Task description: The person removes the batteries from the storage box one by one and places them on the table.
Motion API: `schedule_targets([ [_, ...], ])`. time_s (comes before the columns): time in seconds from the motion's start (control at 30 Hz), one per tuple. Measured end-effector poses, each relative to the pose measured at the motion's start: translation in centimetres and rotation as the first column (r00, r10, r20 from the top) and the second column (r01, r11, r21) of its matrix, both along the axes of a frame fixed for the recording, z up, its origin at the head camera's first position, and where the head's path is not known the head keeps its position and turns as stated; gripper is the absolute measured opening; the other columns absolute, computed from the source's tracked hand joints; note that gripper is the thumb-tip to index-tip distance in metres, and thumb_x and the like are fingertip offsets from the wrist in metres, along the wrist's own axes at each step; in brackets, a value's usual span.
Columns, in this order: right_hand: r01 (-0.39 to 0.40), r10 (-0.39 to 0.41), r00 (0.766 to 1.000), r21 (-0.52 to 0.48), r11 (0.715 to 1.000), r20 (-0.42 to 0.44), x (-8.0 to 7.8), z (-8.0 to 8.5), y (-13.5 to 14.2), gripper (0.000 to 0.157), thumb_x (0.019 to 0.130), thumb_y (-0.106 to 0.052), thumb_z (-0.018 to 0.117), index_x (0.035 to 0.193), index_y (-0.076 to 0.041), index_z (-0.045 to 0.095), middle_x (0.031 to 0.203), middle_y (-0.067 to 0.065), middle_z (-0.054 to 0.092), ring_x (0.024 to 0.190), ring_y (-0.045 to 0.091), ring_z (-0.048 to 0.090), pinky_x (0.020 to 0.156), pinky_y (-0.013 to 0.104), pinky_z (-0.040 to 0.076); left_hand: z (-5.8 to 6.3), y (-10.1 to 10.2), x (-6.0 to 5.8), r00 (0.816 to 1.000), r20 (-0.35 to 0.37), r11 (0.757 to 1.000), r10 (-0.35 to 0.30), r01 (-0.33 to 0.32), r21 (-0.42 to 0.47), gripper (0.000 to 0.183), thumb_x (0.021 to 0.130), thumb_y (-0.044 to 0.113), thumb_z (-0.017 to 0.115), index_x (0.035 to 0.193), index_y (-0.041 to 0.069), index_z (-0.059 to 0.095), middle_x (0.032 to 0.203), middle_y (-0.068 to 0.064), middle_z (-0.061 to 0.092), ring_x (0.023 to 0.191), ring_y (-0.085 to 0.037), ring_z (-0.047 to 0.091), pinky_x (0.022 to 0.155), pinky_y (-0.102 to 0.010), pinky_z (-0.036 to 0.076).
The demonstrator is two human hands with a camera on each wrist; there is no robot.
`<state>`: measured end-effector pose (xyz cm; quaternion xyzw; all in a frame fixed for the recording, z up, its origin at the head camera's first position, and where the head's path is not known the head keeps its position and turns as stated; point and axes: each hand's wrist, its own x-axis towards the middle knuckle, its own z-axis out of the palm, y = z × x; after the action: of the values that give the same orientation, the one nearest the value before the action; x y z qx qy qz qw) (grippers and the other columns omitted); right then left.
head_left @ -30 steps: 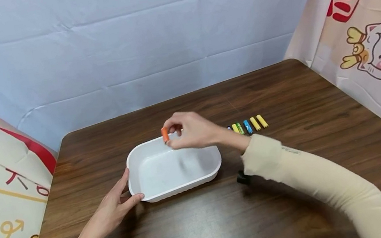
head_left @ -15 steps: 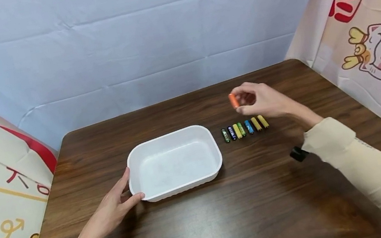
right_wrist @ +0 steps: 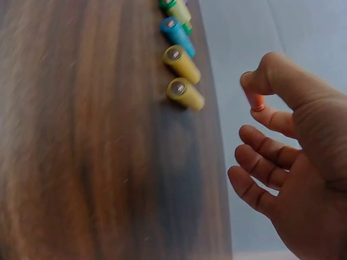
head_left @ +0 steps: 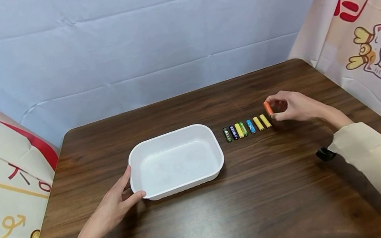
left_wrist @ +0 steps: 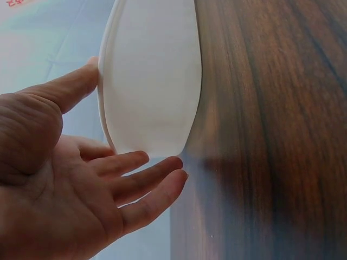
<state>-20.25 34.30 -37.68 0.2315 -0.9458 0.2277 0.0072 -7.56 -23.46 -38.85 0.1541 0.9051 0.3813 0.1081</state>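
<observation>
In the head view my right hand (head_left: 295, 106) pinches an orange battery (head_left: 268, 108) between thumb and index finger. It is held just past the right end of a row of batteries (head_left: 250, 126) lying on the table. The right wrist view shows the orange battery (right_wrist: 256, 101) partly hidden by the fingertips, with the other fingers loosely bent. My left hand (head_left: 115, 201) rests against the left end of a white plastic tray (head_left: 180, 189). Its thumb and fingers are spread and touch the outer wall and rim (left_wrist: 102, 81). No battery shows inside the tray.
The row holds green, purple, yellow and blue batteries, starting close to the tray's right end. Two yellow batteries (right_wrist: 185, 93) end it on the right. The brown wood table (head_left: 207, 224) backs onto a white cloth (head_left: 148, 38), with printed cloths at both sides.
My right hand has carried the orange battery from above the tray rightwards, past the row, then lowered it towards the table. The left hand stays on the tray.
</observation>
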Motion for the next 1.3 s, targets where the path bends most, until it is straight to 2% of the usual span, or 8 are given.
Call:
schedule_targets([
  [0.13,0.001,-0.004,0.998,0.041,0.999,0.064,0.0,-0.7,0.3,0.04,0.09,-0.012,0.077,0.127,-0.004,0.065,0.107,0.012,0.061,0.09,0.024,0.056,0.077,0.042,0.047,0.0,0.0,-0.1,1.0,0.005,1.0,0.003,-0.002,-0.005,0.092,0.101,0.036,0.069,0.164,0.001,0.012,0.166,-0.027,0.02,0.136,-0.044,0.051,0.106,-0.057,0.046],
  [0.27,-0.024,0.018,0.997,0.073,0.997,0.073,-0.1,-1.3,0.6,0.04,0.091,-0.01,0.077,0.129,-0.004,0.066,0.105,0.012,0.059,0.086,0.023,0.051,0.074,0.041,0.044,-0.1,0.0,-0.2,1.0,0.007,1.0,0.005,-0.005,-0.004,0.092,0.101,0.035,0.069,0.164,0.001,0.012,0.166,-0.027,0.02,0.136,-0.044,0.05,0.107,-0.057,0.045],
  [0.5,-0.044,0.034,0.994,0.102,0.994,0.101,-0.2,-1.7,0.8,0.042,0.09,-0.007,0.075,0.131,-0.002,0.065,0.103,0.012,0.057,0.086,0.024,0.047,0.074,0.04,0.04,0.0,0.0,-0.1,1.0,-0.006,1.0,0.011,-0.011,-0.029,0.093,0.1,0.038,0.069,0.164,0.001,0.013,0.167,-0.026,0.021,0.145,-0.044,0.038,0.11,-0.06,0.04],
  [0.6,-0.044,0.03,0.992,0.115,0.992,0.119,-0.2,-1.8,0.8,0.044,0.09,-0.007,0.074,0.132,0.0,0.065,0.104,0.012,0.057,0.085,0.023,0.045,0.073,0.04,0.038,-0.1,0.0,-0.1,1.0,-0.016,1.0,0.008,-0.009,-0.028,0.092,0.1,0.037,0.069,0.164,0.0,0.013,0.166,-0.026,0.021,0.145,-0.044,0.037,0.111,-0.06,0.039],
  [0.87,-0.083,0.072,0.993,0.127,0.988,0.09,-0.6,-2.1,0.9,0.044,0.088,-0.007,0.076,0.13,0.002,0.066,0.099,0.009,0.057,0.086,0.023,0.045,0.073,0.039,0.037,-0.1,-0.1,-0.1,1.0,-0.024,1.0,0.004,-0.004,-0.025,0.091,0.101,0.037,0.069,0.164,0.0,0.014,0.167,-0.025,0.021,0.146,-0.043,0.037,0.111,-0.061,0.038],
  [1.1,-0.055,0.038,0.992,0.137,0.989,0.122,-0.5,-2.0,0.7,0.05,0.09,-0.011,0.076,0.135,0.007,0.062,0.107,0.014,0.058,0.087,0.023,0.047,0.074,0.04,0.042,0.0,0.0,0.0,1.0,-0.02,0.999,0.01,-0.011,-0.032,0.092,0.101,0.038,0.069,0.164,0.0,0.014,0.167,-0.025,0.022,0.147,-0.043,0.034,0.112,-0.061,0.037],
  [1.3,-0.044,0.027,0.992,0.131,0.99,0.126,-0.4,-2.1,0.6,0.052,0.089,-0.009,0.078,0.135,0.008,0.061,0.107,0.015,0.059,0.087,0.023,0.047,0.074,0.04,0.041,0.0,0.0,0.0,1.0,-0.021,0.999,0.013,-0.013,-0.032,0.092,0.101,0.04,0.069,0.164,0.001,0.014,0.166,-0.025,0.023,0.146,-0.043,0.036,0.111,-0.061,0.039],
])
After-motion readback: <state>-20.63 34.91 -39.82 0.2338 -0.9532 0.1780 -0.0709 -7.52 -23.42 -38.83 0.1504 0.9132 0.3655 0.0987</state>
